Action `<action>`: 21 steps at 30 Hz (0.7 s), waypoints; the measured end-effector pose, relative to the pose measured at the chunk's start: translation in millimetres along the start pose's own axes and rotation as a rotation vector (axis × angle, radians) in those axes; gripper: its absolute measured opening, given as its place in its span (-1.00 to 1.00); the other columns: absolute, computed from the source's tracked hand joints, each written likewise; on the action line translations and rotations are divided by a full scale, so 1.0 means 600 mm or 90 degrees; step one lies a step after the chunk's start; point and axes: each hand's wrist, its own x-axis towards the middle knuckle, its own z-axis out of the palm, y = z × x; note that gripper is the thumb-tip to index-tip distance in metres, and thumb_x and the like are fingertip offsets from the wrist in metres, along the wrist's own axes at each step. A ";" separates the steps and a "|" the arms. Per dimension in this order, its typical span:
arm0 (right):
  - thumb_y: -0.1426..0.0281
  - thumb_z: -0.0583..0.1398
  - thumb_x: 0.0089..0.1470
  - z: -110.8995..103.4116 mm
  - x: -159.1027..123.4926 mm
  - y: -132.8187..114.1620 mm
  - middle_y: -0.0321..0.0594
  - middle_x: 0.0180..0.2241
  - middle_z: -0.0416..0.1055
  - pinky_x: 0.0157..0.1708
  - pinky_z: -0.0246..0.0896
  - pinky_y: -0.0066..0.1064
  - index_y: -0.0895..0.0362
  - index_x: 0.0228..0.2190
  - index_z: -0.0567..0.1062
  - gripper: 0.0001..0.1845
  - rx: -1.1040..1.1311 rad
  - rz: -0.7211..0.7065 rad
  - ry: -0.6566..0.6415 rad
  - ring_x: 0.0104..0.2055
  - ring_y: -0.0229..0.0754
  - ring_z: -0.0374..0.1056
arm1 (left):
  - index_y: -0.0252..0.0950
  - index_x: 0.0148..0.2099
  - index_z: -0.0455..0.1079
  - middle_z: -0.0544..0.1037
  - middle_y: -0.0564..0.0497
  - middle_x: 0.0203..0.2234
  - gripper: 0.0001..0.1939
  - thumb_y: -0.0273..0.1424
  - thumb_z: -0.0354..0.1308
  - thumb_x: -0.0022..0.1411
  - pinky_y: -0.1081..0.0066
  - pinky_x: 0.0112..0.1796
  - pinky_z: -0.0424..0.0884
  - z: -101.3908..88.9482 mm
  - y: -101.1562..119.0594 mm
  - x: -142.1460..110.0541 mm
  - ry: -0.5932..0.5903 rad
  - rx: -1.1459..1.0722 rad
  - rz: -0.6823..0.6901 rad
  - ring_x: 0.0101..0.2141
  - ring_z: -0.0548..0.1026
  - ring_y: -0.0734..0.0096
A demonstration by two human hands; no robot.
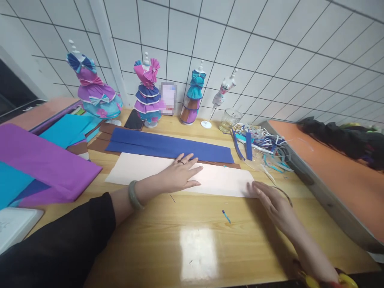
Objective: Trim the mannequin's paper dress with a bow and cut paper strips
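Observation:
A long pale pink strip of paper [222, 179] lies flat across the wooden table. My left hand [183, 174] rests on its middle with the fingers spread, a ring on one finger and a bangle at the wrist. At the strip's right end is my right hand [271, 198], its fingers stretched toward the paper's edge; whether they press on it is hard to tell. Just behind the pale strip lies a dark blue paper strip [168, 145], with brown paper [103, 146] showing beneath it.
Purple paper [51, 160] and turquoise paper [64, 130] pile up at left. Small dress forms stand along the tiled wall, one in a purple and blue dress [96, 92]. A glass jar [230, 119] and a heap of paper scraps [264, 140] are at back right, beside an orange surface [333, 168].

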 end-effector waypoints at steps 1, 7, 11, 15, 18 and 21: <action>0.13 -0.05 0.16 -0.004 0.016 0.005 -0.04 -0.03 0.40 0.00 0.22 -0.11 0.15 -0.08 0.44 -0.52 0.019 0.021 0.018 0.04 0.02 0.29 | -0.17 0.24 0.06 0.07 -0.14 0.23 -0.38 0.01 -0.29 0.26 0.06 0.15 -0.13 0.002 0.005 0.007 -0.002 0.002 0.010 0.24 -0.08 0.08; 0.14 0.04 0.09 0.005 0.115 0.009 0.01 -0.09 0.43 -0.18 0.32 -0.20 0.20 -0.11 0.45 -0.52 0.059 0.020 0.018 -0.10 -0.01 0.39 | -0.26 0.15 0.17 0.34 -0.16 0.02 -0.49 -0.10 -0.18 0.28 0.24 0.00 0.17 -0.002 0.021 0.039 0.024 0.020 -0.006 0.06 0.23 0.17; 0.17 0.07 0.06 0.004 0.143 -0.013 -0.08 -0.25 0.50 -0.26 0.30 -0.27 0.14 -0.23 0.52 -0.62 0.025 -0.036 -0.052 -0.24 -0.07 0.41 | -0.29 -0.03 0.32 0.41 -0.15 -0.22 -0.66 -0.23 -0.07 0.26 0.27 -0.19 0.28 -0.009 0.000 0.040 0.033 0.068 -0.107 -0.13 0.32 0.16; 0.16 0.05 0.07 0.001 0.137 -0.022 -0.07 -0.30 0.48 -0.31 0.29 -0.27 0.16 -0.22 0.52 -0.59 0.003 -0.037 -0.065 -0.29 -0.08 0.40 | -0.30 -0.15 0.40 0.40 -0.14 -0.28 -0.71 -0.24 -0.04 0.24 0.26 -0.21 0.29 -0.012 -0.028 0.037 0.026 0.064 -0.147 -0.15 0.34 0.14; 0.17 0.02 0.11 0.004 0.132 -0.020 -0.05 -0.19 0.43 -0.17 0.26 -0.25 0.16 -0.12 0.47 -0.56 -0.001 -0.070 -0.052 -0.16 -0.07 0.36 | -0.31 -0.18 0.40 0.42 -0.13 -0.30 -0.71 -0.23 -0.01 0.22 0.27 -0.20 0.30 -0.013 -0.039 0.039 0.018 0.050 -0.157 -0.16 0.36 0.15; 0.16 0.00 0.14 0.011 0.134 -0.015 -0.06 -0.17 0.40 -0.14 0.24 -0.25 0.14 -0.10 0.45 -0.55 0.003 -0.087 -0.042 -0.14 -0.08 0.34 | -0.31 -0.20 0.38 0.44 -0.11 -0.30 -0.75 -0.25 0.00 0.21 0.29 -0.20 0.30 -0.010 -0.044 0.041 0.014 0.029 -0.157 -0.19 0.39 0.19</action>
